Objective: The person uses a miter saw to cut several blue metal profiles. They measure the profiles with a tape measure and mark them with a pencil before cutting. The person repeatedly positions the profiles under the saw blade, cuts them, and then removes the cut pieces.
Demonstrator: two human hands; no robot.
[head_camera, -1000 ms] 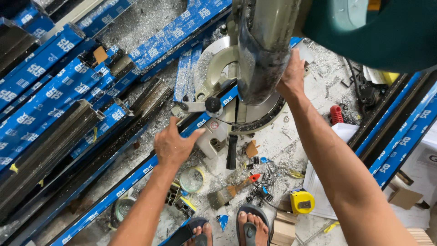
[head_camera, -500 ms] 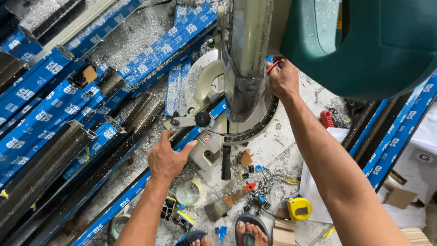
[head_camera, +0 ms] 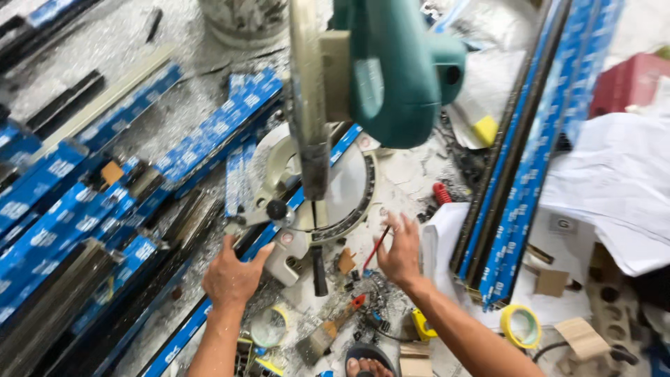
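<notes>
Left hand point(head_camera: 234, 276), lower centre of the frame: palm down on the blue-wrapped profile point(head_camera: 230, 279) that runs diagonally across the saw base point(head_camera: 349, 188); fingers spread and pressing, not clenched. Right hand point(head_camera: 399, 255), just right of the base: fingers loosely closed on a thin red pencil point(head_camera: 375, 248), tip angled up toward the turntable edge.

Miter saw point(head_camera: 377, 77), green motor housing, upper centre: head raised, blade guard point(head_camera: 310, 105) hanging above the profile, apart from it. Black clamp knob point(head_camera: 277, 209) just above the left hand.

Recommended handling, judged from this layout:
- Press the profile flat against base and fence; no rocking along its length.
- Keep the left hand well to the left of the blade line.
- Mark with the pencil at the cut line only, then move the pencil hand clear of the turntable.
- Check the knob for tightness before lowering the head.

Floor point(head_camera: 139, 42): covered in metal swarf. More blue-wrapped profiles at left and upper right. Brush point(head_camera: 324, 335), tape measure point(head_camera: 421, 326) and yellow tape roll point(head_camera: 520, 325) along the bottom edge, near a sandalled foot point(head_camera: 366, 364). Loose scraps around the base: possible trip and slip hazard.
</notes>
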